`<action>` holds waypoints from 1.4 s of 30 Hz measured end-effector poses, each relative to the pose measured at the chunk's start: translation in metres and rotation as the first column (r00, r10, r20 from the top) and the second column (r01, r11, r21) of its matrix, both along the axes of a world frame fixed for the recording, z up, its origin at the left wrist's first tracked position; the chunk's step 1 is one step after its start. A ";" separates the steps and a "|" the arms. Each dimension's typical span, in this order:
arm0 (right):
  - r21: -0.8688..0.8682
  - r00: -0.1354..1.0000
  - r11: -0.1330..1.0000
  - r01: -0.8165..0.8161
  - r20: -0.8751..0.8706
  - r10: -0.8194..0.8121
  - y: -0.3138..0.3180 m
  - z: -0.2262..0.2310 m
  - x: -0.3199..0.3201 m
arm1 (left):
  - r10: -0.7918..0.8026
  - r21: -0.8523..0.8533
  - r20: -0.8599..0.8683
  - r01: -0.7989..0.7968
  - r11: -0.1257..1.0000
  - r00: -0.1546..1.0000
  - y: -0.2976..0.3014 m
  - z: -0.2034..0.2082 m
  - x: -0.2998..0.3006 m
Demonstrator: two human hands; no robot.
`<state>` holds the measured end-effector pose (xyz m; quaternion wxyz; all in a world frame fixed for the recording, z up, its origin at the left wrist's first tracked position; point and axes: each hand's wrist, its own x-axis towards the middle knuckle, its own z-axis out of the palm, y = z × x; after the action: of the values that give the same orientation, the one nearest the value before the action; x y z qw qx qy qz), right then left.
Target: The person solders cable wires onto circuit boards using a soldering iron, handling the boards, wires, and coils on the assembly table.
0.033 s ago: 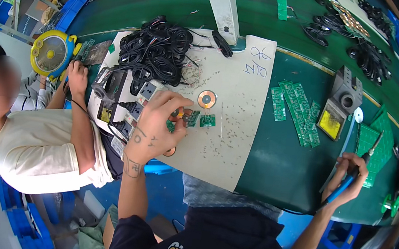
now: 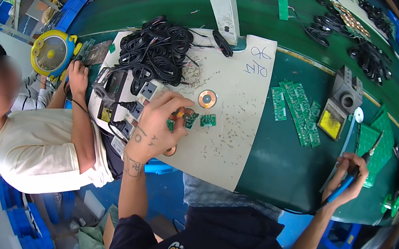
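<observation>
Writing: blue handwritten characters [image 2: 257, 64] stand at the far right corner of a beige sheet [image 2: 231, 166] on the green desk [image 2: 274, 172]. Multicoloured printed lettering and cartoon figures mark the chest of the wearer's dark shirt [image 2: 229, 239].

Left hand [image 2: 161, 119]: grip closed, fingertips pinching a copper coil [image 2: 188, 112] and a small green circuit board [image 2: 191, 120] above the sheet. The fingers partly cover both; whether they are joined cannot be told.

Right hand [image 2: 346, 180]: grip wrapped round the blue handle of a soldering iron [image 2: 339, 192]. The slim metal tip points away from the wearer, over flat green circuit panels [image 2: 371, 149], well apart from the held parts.

On the sheet: a flat, ring-shaped copper coil with a pale centre [image 2: 208, 99], thin leads running toward a rectangular green board [image 2: 208, 120]; a further coil [image 2: 170, 151], partly hidden below the left hand; small dark specks scattered across the matt surface. A heap of looped, smooth black cables [image 2: 154, 50] covers the far left part.

To the right: narrow green board strips [image 2: 296, 112], overlapping, and a grey metal iron stand [image 2: 347, 93] with a yellow sponge [image 2: 331, 124] in its tray.
</observation>
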<state>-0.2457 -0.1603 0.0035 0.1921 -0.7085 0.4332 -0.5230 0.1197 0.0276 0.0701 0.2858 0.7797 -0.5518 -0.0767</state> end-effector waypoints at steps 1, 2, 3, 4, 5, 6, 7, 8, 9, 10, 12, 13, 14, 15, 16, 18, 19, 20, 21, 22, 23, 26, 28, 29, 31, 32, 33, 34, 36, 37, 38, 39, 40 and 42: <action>-0.003 1.000 1.000 -0.001 0.005 0.001 0.000 0.000 0.000 | 0.004 0.027 -0.063 -0.003 1.000 0.998 0.000 -0.001 0.001; 0.006 0.999 1.000 -0.025 0.044 0.025 0.000 0.001 0.000 | 0.041 0.090 -0.135 -0.029 0.995 0.990 0.000 -0.001 0.002; -0.010 1.000 1.000 0.004 0.011 -0.004 -0.001 0.001 0.000 | 0.004 0.049 -0.124 0.002 0.999 0.992 0.001 -0.001 0.003; -0.005 1.000 1.000 0.011 0.017 -0.011 -0.001 0.001 0.001 | -0.001 0.044 -0.108 0.006 0.999 0.994 0.002 -0.002 0.004; 0.002 1.000 1.000 0.018 0.020 -0.018 -0.001 0.002 0.001 | -0.006 0.041 -0.095 0.010 0.999 0.995 0.002 -0.002 0.004; 0.013 0.999 1.000 0.022 0.022 -0.022 0.000 0.002 0.001 | -0.008 0.042 -0.082 0.012 0.999 0.997 0.004 -0.002 0.004; 0.017 0.998 1.000 -0.012 0.058 0.011 0.001 0.002 0.001 | -0.004 0.044 -0.062 0.007 0.999 0.998 0.005 -0.003 0.004; 0.028 0.999 0.999 0.021 0.025 -0.022 0.001 0.002 0.001 | -0.004 0.047 -0.070 0.008 0.999 0.998 0.006 -0.004 0.004; 0.030 1.000 0.999 0.016 0.016 -0.017 0.002 0.003 0.001 | -0.010 0.057 -0.031 0.012 0.998 0.999 0.007 -0.005 0.004; 0.030 1.000 0.999 0.012 0.009 -0.012 0.002 0.003 0.001 | -0.017 0.065 0.009 0.017 0.998 1.000 0.008 -0.006 0.004; 0.057 1.000 0.998 0.005 0.027 -0.006 0.002 0.003 0.002 | -0.038 0.078 0.086 0.031 0.996 0.996 0.007 -0.009 0.004; 0.026 1.000 1.000 0.008 -0.008 -0.008 0.002 0.003 0.002 | -0.036 0.079 0.085 0.030 0.996 0.996 0.008 -0.009 0.004; 0.035 1.000 0.999 0.005 0.002 -0.005 0.001 0.003 0.002 | -0.031 0.083 0.059 0.026 0.996 0.998 0.008 -0.009 0.005; 0.042 1.000 0.999 0.003 0.013 -0.003 0.001 0.003 0.002 | -0.026 0.086 0.034 0.023 0.996 0.999 0.007 -0.010 0.005; 0.047 1.000 0.999 0.001 0.024 -0.002 0.000 0.003 0.002 | -0.021 0.087 0.008 0.020 0.996 1.000 0.007 -0.010 0.005; 0.045 0.999 0.999 0.002 0.037 -0.003 -0.001 0.003 0.001 | -0.020 0.080 -0.015 0.021 0.997 1.000 0.004 -0.010 0.008; 0.045 0.999 0.999 0.002 0.043 -0.004 -0.002 0.003 0.001 | -0.066 0.062 -0.006 0.066 0.996 0.998 0.003 -0.011 0.009; 0.048 0.999 0.999 0.001 0.050 -0.003 -0.002 0.003 0.000 | -0.111 0.046 0.004 0.111 0.993 0.994 0.002 -0.012 0.010; 0.054 0.999 0.999 -0.002 0.054 -0.001 -0.001 0.003 0.000 | -0.155 0.033 0.013 0.154 0.987 0.988 0.002 -0.012 0.010; 0.075 0.996 0.997 -0.024 0.082 0.018 0.000 0.003 0.000 | -0.194 0.028 0.024 0.193 0.981 0.981 0.002 -0.013 0.010; 0.070 0.999 0.998 -0.007 0.054 0.003 0.001 0.003 0.000 | -0.195 0.030 0.015 0.194 0.981 0.981 0.004 -0.013 0.010; 0.072 0.999 0.997 0.017 0.037 -0.019 0.001 0.002 0.001 | -0.090 -0.016 -0.064 0.089 0.996 0.994 0.005 -0.011 0.014; 0.067 0.999 0.998 0.022 0.033 -0.024 -0.001 0.002 0.001 | -0.053 -0.035 -0.090 0.050 0.998 0.995 0.003 -0.009 0.014; 0.061 0.999 0.998 0.015 0.037 -0.017 -0.001 0.001 0.001 | -0.006 0.017 -0.102 0.008 1.000 0.995 0.002 -0.009 0.011; 0.060 0.999 0.998 -0.001 0.041 -0.002 -0.002 0.002 0.001 | 0.095 0.133 -0.122 -0.078 0.988 0.988 -0.001 -0.007 0.004; 0.058 0.997 0.998 -0.038 0.073 0.034 -0.001 0.001 0.000 | 0.149 0.190 -0.125 -0.123 0.974 0.981 -0.002 -0.006 0.000; 0.058 0.999 0.998 -0.003 0.043 0.001 -0.001 0.002 0.000 | 0.140 0.189 -0.128 -0.114 0.975 0.982 -0.004 -0.005 -0.002; 0.065 0.999 0.998 -0.002 0.047 -0.001 0.000 0.001 0.000 | 0.142 0.190 -0.131 -0.116 0.975 0.981 -0.007 -0.004 -0.005; 0.076 0.999 0.997 -0.002 0.054 -0.002 0.000 0.001 -0.001 | 0.149 0.190 -0.136 -0.122 0.974 0.979 -0.010 -0.001 -0.008; 0.085 0.998 0.996 -0.002 0.056 -0.003 0.000 0.001 -0.001 | 0.168 0.194 -0.140 -0.140 0.971 0.976 -0.011 -0.001 -0.009; 0.085 0.998 0.996 -0.001 0.055 -0.004 0.000 0.000 -0.001 | 0.152 0.193 -0.141 -0.123 0.973 0.978 -0.012 0.000 -0.009; 0.078 0.999 0.997 0.002 0.054 -0.006 0.000 0.000 -0.001 | 0.130 0.187 -0.154 -0.100 0.977 0.980 -0.011 0.001 -0.009; 0.072 0.999 0.997 0.002 0.052 -0.005 -0.001 0.000 -0.002 | 0.111 0.183 -0.167 -0.079 0.980 0.980 -0.011 0.001 -0.009; 0.062 0.997 0.998 -0.024 0.077 0.019 -0.001 0.001 -0.001 | 0.075 0.173 -0.181 -0.044 0.984 0.981 -0.009 0.001 -0.006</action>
<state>-0.2469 -0.1614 0.0041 0.2363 -0.6862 0.4341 -0.5337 0.1141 0.0183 0.0710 0.2717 0.8067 -0.4904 -0.1869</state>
